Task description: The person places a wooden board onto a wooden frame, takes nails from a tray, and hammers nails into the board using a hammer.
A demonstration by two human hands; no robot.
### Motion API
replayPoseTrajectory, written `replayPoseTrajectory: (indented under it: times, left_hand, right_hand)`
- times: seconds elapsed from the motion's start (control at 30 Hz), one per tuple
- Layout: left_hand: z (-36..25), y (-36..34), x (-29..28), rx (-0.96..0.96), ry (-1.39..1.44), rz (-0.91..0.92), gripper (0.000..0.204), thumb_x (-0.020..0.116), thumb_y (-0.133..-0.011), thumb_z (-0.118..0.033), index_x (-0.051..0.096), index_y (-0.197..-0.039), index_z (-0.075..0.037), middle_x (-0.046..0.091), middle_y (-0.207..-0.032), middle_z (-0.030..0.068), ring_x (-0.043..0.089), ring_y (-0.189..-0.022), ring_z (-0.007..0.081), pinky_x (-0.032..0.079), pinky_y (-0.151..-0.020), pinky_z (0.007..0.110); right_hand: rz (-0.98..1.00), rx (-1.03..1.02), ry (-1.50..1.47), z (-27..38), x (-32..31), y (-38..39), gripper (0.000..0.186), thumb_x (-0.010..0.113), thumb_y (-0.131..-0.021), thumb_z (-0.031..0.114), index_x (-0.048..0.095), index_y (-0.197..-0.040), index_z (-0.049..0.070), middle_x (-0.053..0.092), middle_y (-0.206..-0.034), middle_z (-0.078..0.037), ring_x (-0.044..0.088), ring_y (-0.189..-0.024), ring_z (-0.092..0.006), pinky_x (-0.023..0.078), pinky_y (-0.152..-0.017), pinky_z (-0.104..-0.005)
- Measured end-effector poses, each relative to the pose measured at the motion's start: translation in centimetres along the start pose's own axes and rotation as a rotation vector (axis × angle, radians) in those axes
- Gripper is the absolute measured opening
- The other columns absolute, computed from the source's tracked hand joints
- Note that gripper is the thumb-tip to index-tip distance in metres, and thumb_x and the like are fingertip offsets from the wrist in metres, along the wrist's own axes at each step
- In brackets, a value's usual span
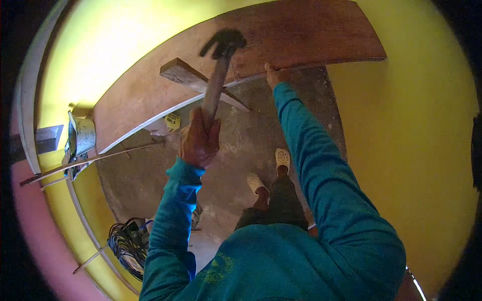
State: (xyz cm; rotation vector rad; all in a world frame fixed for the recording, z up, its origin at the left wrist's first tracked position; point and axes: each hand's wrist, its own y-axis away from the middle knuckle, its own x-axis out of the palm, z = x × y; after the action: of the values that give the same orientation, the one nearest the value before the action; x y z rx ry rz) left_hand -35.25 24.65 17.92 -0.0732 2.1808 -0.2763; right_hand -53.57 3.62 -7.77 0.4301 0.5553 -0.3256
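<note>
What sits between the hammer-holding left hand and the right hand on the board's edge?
In the head view, only bare concrete floor shows between the left hand and the right hand; the angled wooden strip ends just above that stretch.

One small yellow label or tag is seen on the concrete floor, just below the lower edge of the long wooden board and left of the raised hammer handle; it is roughly rectangular, with dark print too small to be resolved. A pale bucket-like container is seen at the left wall, but whether a label is carried on it cannot be told. No signs or screens are seen.
</note>
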Motion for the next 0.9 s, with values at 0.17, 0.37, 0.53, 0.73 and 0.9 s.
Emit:
replayPoseTrajectory:
  times: [0.17, 0.37, 0.53, 0.73, 0.9]
  left_hand:
    - [2.4, 2.2, -0.4, -0.276, 0.010, -0.066, 0.028, 0.059, -0.080, -0.015, 0.042, -0.099, -0.004, 0.056, -0.066, 0.0244, 0.056, -0.062, 0.0440, 0.043, -0.052, 0.048]
    - [3.1, 0.3, 1.1, -0.082, -0.206, 0.055, 0.029, 0.058, -0.081, -0.017, 0.041, -0.100, -0.004, 0.055, -0.063, 0.0218, 0.055, -0.058, 0.0419, 0.044, -0.051, 0.045]
    - [-0.4, 0.8, -0.7, -0.150, 0.050, -0.094, 0.027, 0.056, -0.082, -0.018, 0.038, -0.099, -0.005, 0.056, -0.064, 0.0206, 0.057, -0.060, 0.0409, 0.046, -0.050, 0.045]
    - [7.3, 1.1, 4.7, -0.337, -0.195, 0.244, 0.028, 0.058, -0.080, -0.022, 0.041, -0.095, -0.004, 0.058, -0.069, 0.0230, 0.057, -0.065, 0.0446, 0.045, -0.053, 0.049]
    - [2.8, 2.9, -0.2, -0.198, -0.057, 0.081, 0.031, 0.060, -0.079, -0.022, 0.042, -0.097, -0.005, 0.056, -0.070, 0.0248, 0.056, -0.068, 0.0454, 0.043, -0.054, 0.049]
  right_hand:
    - [0.262, 0.011, 0.012, 3.6, 0.3, 5.0, 0.079, 0.057, -0.074, 0.057, 0.045, -0.123, -0.004, 0.043, -0.128, -0.024, 0.042, -0.117, -0.0399, 0.038, -0.094, -0.0459]
    - [-0.001, -0.179, -0.181, 2.2, -0.6, 3.7, 0.064, 0.059, -0.075, 0.051, 0.057, -0.110, -0.003, 0.055, -0.114, -0.023, 0.052, -0.107, -0.0377, 0.040, -0.092, -0.0423]
    - [0.149, 0.009, -0.142, 4.8, -3.4, 5.9, 0.058, 0.061, -0.075, 0.045, 0.059, -0.105, -0.004, 0.054, -0.115, -0.024, 0.052, -0.106, -0.0368, 0.042, -0.090, -0.0434]
    - [0.050, -0.131, -0.058, 1.4, -0.2, 1.8, 0.063, 0.058, -0.077, 0.049, 0.052, -0.119, 0.003, 0.052, -0.120, -0.019, 0.051, -0.108, -0.0354, 0.041, -0.092, -0.0432]
    - [0.171, 0.086, -0.265, 1.2, 1.4, 5.3, 0.070, 0.061, -0.073, 0.053, 0.049, -0.118, 0.001, 0.054, -0.113, -0.016, 0.052, -0.099, -0.0312, 0.042, -0.080, -0.0449]
